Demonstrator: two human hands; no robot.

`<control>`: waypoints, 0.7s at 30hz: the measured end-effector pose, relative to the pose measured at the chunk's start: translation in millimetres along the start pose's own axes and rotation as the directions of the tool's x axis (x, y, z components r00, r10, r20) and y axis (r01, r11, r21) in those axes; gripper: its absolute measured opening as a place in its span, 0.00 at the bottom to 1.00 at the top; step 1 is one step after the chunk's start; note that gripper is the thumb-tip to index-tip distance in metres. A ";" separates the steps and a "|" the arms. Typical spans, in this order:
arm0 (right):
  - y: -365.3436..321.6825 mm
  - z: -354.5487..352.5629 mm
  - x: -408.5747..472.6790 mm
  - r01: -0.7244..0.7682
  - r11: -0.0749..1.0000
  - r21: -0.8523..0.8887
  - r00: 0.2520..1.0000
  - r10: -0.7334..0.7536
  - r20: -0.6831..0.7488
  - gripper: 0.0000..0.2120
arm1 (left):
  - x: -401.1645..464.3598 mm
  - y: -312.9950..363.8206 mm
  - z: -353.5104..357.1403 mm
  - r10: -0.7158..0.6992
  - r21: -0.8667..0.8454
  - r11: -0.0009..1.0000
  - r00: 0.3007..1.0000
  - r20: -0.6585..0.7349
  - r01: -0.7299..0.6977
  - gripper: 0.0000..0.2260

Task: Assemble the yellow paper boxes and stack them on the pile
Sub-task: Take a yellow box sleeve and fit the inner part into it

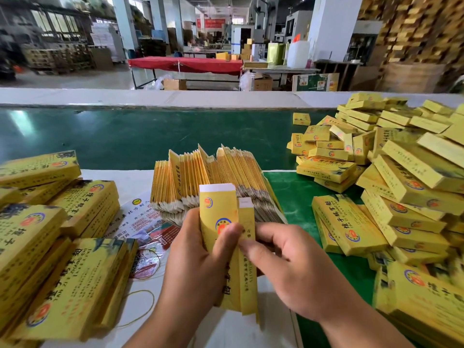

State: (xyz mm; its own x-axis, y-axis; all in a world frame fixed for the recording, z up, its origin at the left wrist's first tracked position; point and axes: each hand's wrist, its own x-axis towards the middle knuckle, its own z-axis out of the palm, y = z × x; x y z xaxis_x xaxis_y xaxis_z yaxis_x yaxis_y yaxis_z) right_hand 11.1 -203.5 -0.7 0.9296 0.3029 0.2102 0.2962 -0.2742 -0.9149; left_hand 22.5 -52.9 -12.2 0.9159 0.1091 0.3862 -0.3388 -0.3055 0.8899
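The left hand (200,249) grips an unfolded yellow box blank (221,222) upright, thumb curled across its printed front and fingers hidden behind it. The right hand (288,262) pinches the blank's narrow side panel (247,247) between thumb and forefinger, its other fingers loosely curled. The blank's white-edged top flap stands just in front of a fanned bundle of flat blanks (213,179) lying on the worktop (135,182).

To the left, finished boxes (62,247) lie in low overlapping stacks that reach the frame's left edge. To the right, a large loose pile of assembled boxes (401,192) climbs toward the far right corner, with one box (349,224) lying nearest the right hand on the green mat (291,194). Between bundle and pile the mat shows a bare strip. Printed paper (148,222) and a thin elastic loop (148,262) lie left of the left wrist. Beyond the bundle runs a wide green conveyor belt (125,136), bare up to its pale far rim.
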 end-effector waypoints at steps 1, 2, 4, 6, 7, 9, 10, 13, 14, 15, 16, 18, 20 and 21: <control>0.3 0.9 -0.2 -0.002 1.000 -0.026 1.000 0.001 -0.029 0.19 | 0.0 -3.4 -0.8 0.012 0.011 1.000 1.000 -0.027 -0.011 0.18; 1.3 1.8 -0.3 -0.001 0.999 -0.040 0.998 -0.002 -0.064 0.19 | 0.4 -5.5 -2.3 0.017 0.035 0.999 0.998 -0.059 -0.015 0.18; 3.5 3.7 0.8 0.003 0.998 -0.067 0.989 -0.013 -0.147 0.17 | 0.7 -6.0 -2.3 -0.007 0.020 1.000 0.994 -0.107 0.009 0.17; 7.6 6.7 3.8 -0.012 0.990 -0.142 0.970 -0.023 -0.242 0.17 | 1.2 -7.5 -1.0 -0.032 -0.016 0.999 0.992 -0.126 0.030 0.14; 10.2 9.0 5.4 -0.019 0.981 -0.194 0.956 -0.039 -0.291 0.18 | 1.4 -7.4 -0.5 -0.033 -0.025 0.999 0.991 -0.130 0.030 0.12; 12.7 14.6 7.5 -0.018 0.965 -0.262 0.927 -0.082 -0.367 0.19 | 0.5 -7.8 0.2 -0.019 -0.029 0.999 0.990 -0.139 0.015 0.13; 12.6 16.9 8.4 -0.012 0.963 -0.270 0.918 -0.096 -0.384 0.20 | -0.1 -7.0 0.3 -0.016 -0.033 0.999 0.989 -0.146 0.012 0.13; 10.7 21.1 10.2 0.017 0.962 -0.272 0.910 -0.128 -0.395 0.22 | -0.9 -4.3 1.3 -0.026 -0.092 0.996 0.986 -0.166 0.010 0.12; 11.0 21.5 10.5 0.029 0.962 -0.272 0.905 -0.140 -0.401 0.22 | -1.3 -2.8 1.6 -0.029 -0.114 0.993 0.986 -0.165 0.010 0.12; 11.8 21.6 10.7 0.040 0.961 -0.274 0.900 -0.153 -0.407 0.22 | -1.7 -2.6 1.7 -0.033 -0.134 0.991 0.985 -0.167 0.010 0.12; 13.0 21.8 10.6 0.053 0.960 -0.276 0.895 -0.168 -0.413 0.22 | -2.6 -2.2 1.3 -0.039 -0.148 0.989 0.985 -0.171 0.013 0.12; 16.2 20.8 10.1 0.069 0.954 -0.292 0.886 -0.193 -0.422 0.21 | -3.7 -1.2 1.0 -0.057 -0.168 0.985 0.985 -0.164 0.029 0.12; 19.0 18.9 10.2 0.064 0.953 -0.296 0.880 -0.194 -0.434 0.21 | -4.9 -1.9 3.6 -0.114 -0.212 0.973 0.989 -0.093 0.092 0.13; 20.0 17.7 10.7 0.067 0.958 -0.278 0.874 -0.191 -0.447 0.21 | -5.2 -2.0 5.3 -0.136 -0.225 0.967 0.989 -0.050 0.122 0.13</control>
State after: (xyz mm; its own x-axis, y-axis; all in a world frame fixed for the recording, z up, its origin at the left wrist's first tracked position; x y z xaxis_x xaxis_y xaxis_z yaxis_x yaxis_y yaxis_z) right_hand 23.1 -189.6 -22.9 0.8539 -0.0911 0.5123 0.4070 -0.4965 -0.7667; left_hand 19.6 -57.8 -17.2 0.9416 0.1973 0.2730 -0.2644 -0.0691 0.9619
